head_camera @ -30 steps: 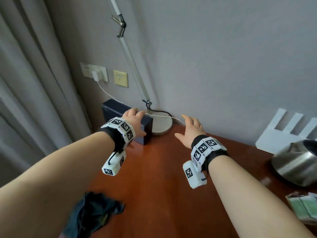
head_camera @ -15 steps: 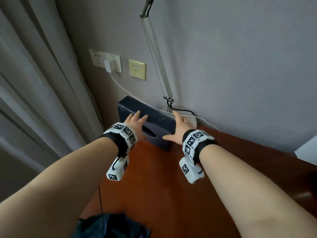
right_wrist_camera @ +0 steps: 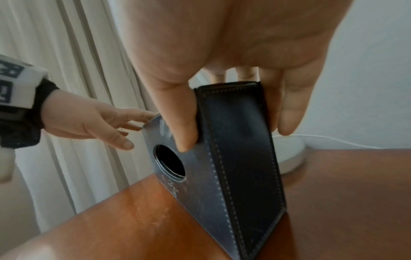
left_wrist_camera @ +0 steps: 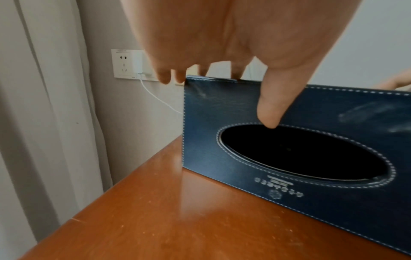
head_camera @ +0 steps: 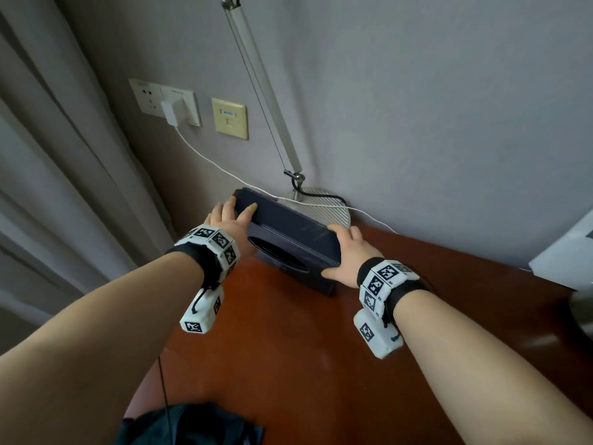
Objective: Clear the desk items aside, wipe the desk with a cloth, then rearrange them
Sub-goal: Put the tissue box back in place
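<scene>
On desk (head_camera: 288, 364), tissue box (head_camera: 295, 232): printed writing unreadable; both hands holding.

A dark navy leather-look tissue box (head_camera: 290, 239) with pale stitching stands tipped up on one long edge at the back left corner of the reddish-brown counter (head_camera: 288, 364), its oval opening facing forward. A dark cloth (head_camera: 189, 423) lies crumpled at the counter's near edge.

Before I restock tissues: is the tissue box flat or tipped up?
Tipped up. The tissue box stands on a long edge on the desk, its oval opening facing sideways, with the left hand and right hand gripping its ends.
</scene>
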`<state>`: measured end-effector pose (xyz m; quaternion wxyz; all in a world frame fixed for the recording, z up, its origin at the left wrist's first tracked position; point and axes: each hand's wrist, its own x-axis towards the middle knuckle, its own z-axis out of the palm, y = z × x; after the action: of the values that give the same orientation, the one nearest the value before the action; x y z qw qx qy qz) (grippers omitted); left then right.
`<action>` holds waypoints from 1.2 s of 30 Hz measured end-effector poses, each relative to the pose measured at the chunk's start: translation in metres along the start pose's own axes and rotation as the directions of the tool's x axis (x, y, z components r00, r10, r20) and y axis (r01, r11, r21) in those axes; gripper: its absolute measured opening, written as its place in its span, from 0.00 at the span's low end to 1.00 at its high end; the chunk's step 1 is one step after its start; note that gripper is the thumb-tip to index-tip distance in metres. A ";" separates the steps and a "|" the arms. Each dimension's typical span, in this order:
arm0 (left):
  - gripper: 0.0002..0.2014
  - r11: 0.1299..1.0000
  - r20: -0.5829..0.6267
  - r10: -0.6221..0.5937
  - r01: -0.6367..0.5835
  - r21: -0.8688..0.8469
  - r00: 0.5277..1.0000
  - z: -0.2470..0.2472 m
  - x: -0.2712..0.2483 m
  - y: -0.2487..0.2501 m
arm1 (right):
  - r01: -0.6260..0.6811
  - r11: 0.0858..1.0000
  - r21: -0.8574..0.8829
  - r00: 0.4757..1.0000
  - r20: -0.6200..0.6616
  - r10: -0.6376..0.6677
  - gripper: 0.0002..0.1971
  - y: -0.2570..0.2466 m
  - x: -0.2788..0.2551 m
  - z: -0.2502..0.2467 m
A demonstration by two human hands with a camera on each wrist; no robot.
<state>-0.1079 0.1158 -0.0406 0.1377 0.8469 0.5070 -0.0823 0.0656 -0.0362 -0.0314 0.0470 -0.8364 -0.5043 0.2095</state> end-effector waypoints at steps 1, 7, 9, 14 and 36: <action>0.44 1.000 0.010 0.016 -0.016 0.007 1.000 0.000 -0.004 0.006 | -0.014 1.000 -0.001 1.000 0.008 0.014 0.44 0.008 -0.008 -0.001; 0.41 0.989 0.074 0.133 -0.127 -0.080 0.988 0.007 -0.033 0.054 | -0.084 0.996 -0.010 0.996 0.036 0.084 0.45 0.058 -0.067 -0.002; 0.40 0.980 0.097 0.187 -0.180 -0.083 0.977 0.009 -0.044 0.071 | -0.116 0.993 -0.005 0.993 0.035 0.116 0.45 0.076 -0.085 -0.001; 0.37 0.949 0.126 0.313 -0.304 -0.087 0.941 0.022 -0.063 0.119 | -0.230 0.973 -0.003 0.973 0.012 0.230 0.45 0.121 -0.125 -0.004; 0.40 0.897 0.170 0.426 -0.440 0.052 0.888 0.047 -0.021 0.311 | -0.266 0.951 0.155 0.961 -0.034 0.274 0.41 0.315 -0.099 -0.065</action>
<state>0.1561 -0.0561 -0.0322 0.1537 0.9349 0.2889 -0.1372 0.3110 -0.2664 -0.0336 0.0942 -0.8970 -0.3666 0.2281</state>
